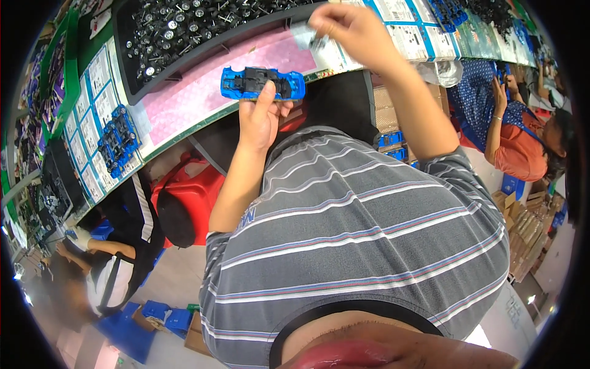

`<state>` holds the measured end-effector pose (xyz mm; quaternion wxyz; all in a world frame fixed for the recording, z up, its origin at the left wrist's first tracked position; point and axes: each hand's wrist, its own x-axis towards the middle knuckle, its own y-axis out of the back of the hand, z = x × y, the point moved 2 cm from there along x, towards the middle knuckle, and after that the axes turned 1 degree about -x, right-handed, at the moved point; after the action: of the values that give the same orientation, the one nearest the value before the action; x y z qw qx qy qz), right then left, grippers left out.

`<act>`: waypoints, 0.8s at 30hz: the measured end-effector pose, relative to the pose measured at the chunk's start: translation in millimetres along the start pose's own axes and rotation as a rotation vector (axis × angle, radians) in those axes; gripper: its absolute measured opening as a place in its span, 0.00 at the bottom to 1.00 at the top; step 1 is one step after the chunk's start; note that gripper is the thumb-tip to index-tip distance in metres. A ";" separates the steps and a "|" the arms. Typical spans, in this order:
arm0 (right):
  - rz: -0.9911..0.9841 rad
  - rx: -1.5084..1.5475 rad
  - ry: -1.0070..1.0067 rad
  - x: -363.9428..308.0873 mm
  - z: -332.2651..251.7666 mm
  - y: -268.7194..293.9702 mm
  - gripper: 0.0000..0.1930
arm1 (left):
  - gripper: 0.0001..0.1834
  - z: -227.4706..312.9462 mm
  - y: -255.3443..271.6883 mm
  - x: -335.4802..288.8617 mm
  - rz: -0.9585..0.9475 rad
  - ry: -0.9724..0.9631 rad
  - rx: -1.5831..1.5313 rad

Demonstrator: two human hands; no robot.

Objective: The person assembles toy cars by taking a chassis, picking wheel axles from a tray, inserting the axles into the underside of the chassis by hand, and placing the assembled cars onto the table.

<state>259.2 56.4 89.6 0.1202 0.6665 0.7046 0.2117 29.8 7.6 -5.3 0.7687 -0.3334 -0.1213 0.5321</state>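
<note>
My left hand (261, 120) holds a blue toy car body (294, 86) at the table's front edge. Its black underside faces up, with my thumb pressed on it. My right hand (347, 27) is raised at the right end of the black tray (212, 52), its fingers curled together. Whatever they may hold is hidden. Below those fingers, a small dark part (318, 43) lies on the table, too small to name. Inside the tray are many loose black toy wheels on metal axles (178, 27).
Blue toy car bodies (120, 141) stand on printed card sheets (92, 98) at the left; more car bodies (448, 13) sit at the far right. A pink mat (215, 71) lies before the tray. A red stool (193, 200) is under the table. Co-workers (522, 135) sit on both sides.
</note>
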 end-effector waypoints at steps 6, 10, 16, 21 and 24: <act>0.026 -0.123 0.146 -36.5 -14.2 -57.0 0.07 | 0.16 9.8 -15.3 1.3 -0.011 0.002 -0.035; 0.026 -0.131 0.132 -38.1 -7.5 -61.4 0.07 | 0.17 7.0 -15.4 0.3 -0.017 -0.039 -0.018; 0.015 -0.112 0.122 -33.8 -5.6 -62.0 0.07 | 0.18 5.1 -16.0 -0.9 -0.020 -0.051 -0.058; 0.024 -0.168 0.272 -27.2 -6.3 -63.5 0.09 | 0.19 6.1 -6.5 -0.6 0.004 -0.060 -0.058; 0.131 -0.286 0.293 1.1 -10.2 -41.1 0.11 | 0.19 10.2 -2.9 -2.0 0.009 -0.073 -0.071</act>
<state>218.0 55.1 79.9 0.0956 0.6493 0.6324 0.4115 25.6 9.1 4.6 0.7492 -0.3412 -0.1666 0.5427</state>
